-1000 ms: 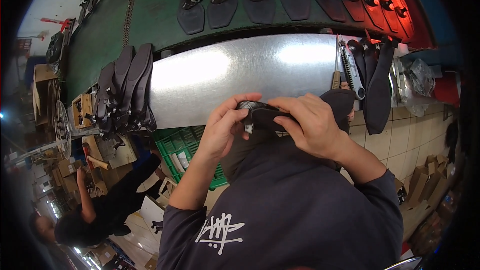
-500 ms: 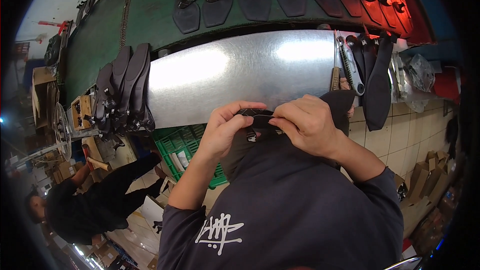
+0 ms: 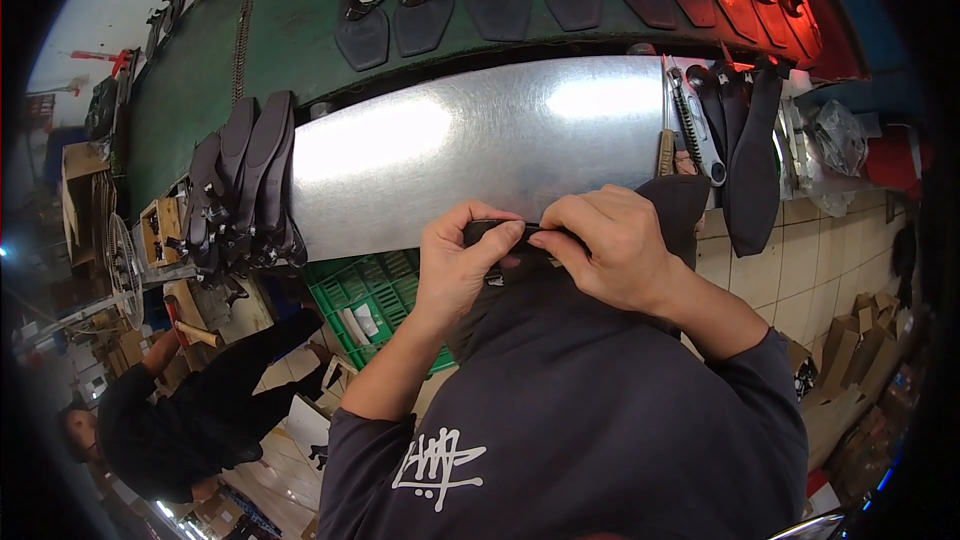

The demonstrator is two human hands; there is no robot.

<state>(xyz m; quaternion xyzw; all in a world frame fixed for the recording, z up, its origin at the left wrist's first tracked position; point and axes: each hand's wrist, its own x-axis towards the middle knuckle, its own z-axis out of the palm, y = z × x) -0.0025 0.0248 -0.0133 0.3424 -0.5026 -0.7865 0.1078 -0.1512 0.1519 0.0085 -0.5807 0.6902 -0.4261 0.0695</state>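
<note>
Black, the sole (image 3: 480, 231) sits above your lap, pinched by your left hand (image 3: 455, 260) and right hand (image 3: 618, 248), seemingly mid-work; strapped soles (image 3: 500, 16) line the green belt (image 3: 295, 25); what's left is unclear.

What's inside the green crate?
Pale flat pieces show in the green crate. The left forearm crosses it and the metal worktop overlaps its far side; whatever lies beneath those can't be seen.
</note>
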